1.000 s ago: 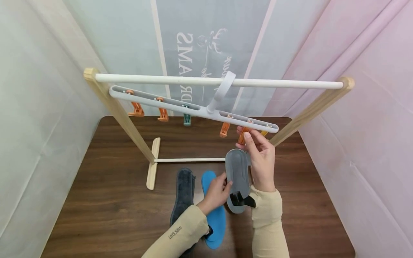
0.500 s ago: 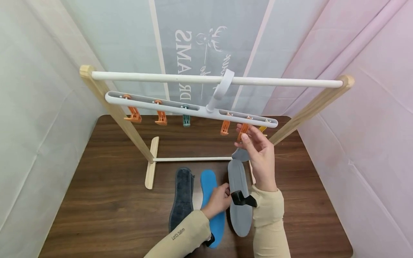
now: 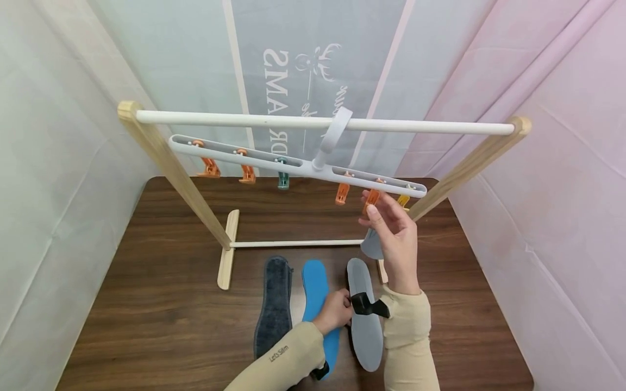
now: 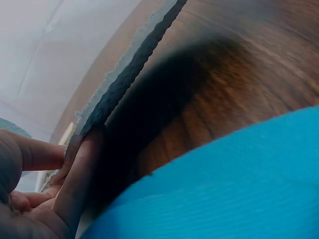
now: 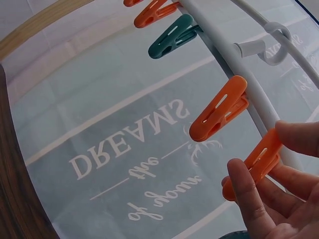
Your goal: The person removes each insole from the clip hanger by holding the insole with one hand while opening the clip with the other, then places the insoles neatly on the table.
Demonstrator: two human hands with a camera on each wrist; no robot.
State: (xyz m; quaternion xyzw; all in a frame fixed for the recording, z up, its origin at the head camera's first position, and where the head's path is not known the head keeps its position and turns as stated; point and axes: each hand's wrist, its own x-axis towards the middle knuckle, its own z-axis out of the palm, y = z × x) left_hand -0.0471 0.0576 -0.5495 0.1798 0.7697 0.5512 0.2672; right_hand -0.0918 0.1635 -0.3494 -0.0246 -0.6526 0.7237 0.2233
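My left hand (image 3: 335, 310) pinches the edge of a grey insole (image 3: 368, 339) over the table's right half. In the left wrist view, thumb and fingers meet on the insole's rough rim (image 4: 127, 74), its dark underside showing. Higher up, my right hand (image 3: 398, 244) holds an orange clip (image 3: 373, 201) beneath the white hanger (image 3: 288, 162). Seen from the right wrist, that clip (image 5: 259, 162) lies between the thumb and fingers. Behind the right hand shows part of another grey piece (image 3: 373, 247), below a yellow clip (image 3: 404, 200); its attachment is hidden.
A blue insole (image 3: 314, 277) and a dark fuzzy insole (image 3: 274, 304) lie on the wooden table (image 3: 161, 326). The hanger hooks over the white rail (image 3: 220, 119) of a wooden-legged rack. More orange clips and a green clip (image 3: 283, 179) hang from it.
My left hand has drawn the grey insole down from near the orange clip, toward me. The right hand keeps hold of the clip, and the hanger has swayed slightly.
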